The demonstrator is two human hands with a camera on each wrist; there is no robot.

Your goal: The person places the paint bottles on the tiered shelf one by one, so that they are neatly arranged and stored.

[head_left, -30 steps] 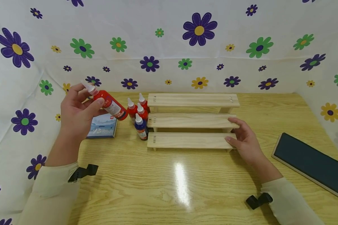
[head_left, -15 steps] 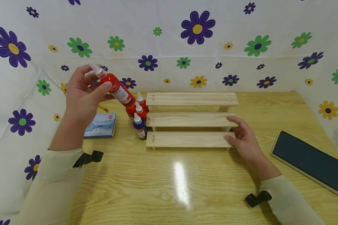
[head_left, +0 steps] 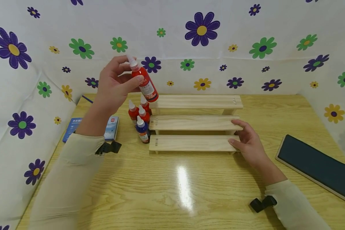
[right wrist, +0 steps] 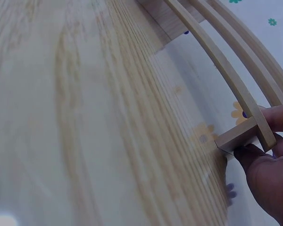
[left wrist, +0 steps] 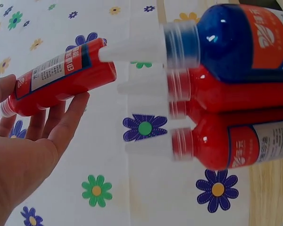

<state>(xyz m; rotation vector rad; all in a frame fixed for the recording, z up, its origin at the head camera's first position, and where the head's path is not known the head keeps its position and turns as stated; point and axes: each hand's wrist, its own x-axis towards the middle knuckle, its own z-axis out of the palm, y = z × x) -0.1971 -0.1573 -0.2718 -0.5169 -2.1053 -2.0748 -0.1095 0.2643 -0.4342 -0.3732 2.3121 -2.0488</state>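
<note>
My left hand (head_left: 113,84) holds a red squeeze bottle (head_left: 148,88) with a white pointed nozzle. Thumb and fingers pinch it near the neck, and it tilts with its base toward the lower right. The base appears over the left end of the top tier of a three-tier wooden rack (head_left: 195,123). Beside the rack's left end stand several upright bottles: a blue bottle (head_left: 143,131) in front and red bottles (head_left: 133,111) behind it. At the rack's right end, my right hand (head_left: 251,145) grips the lower tiers; the right wrist view shows its thumb (right wrist: 259,162) against the wood.
On the left lies a blue-and-white box (head_left: 111,127), partly covered by my left forearm. A thin blue-handled brush (head_left: 87,99) lies behind it. To the right is a dark, flat board (head_left: 316,166) with a light edge. Flower-patterned cloth (head_left: 172,41) stands behind the table.
My left hand has carried the red bottle up and to the right, from above the box to over the rack's top left end. My right hand stays at the rack's right end.
</note>
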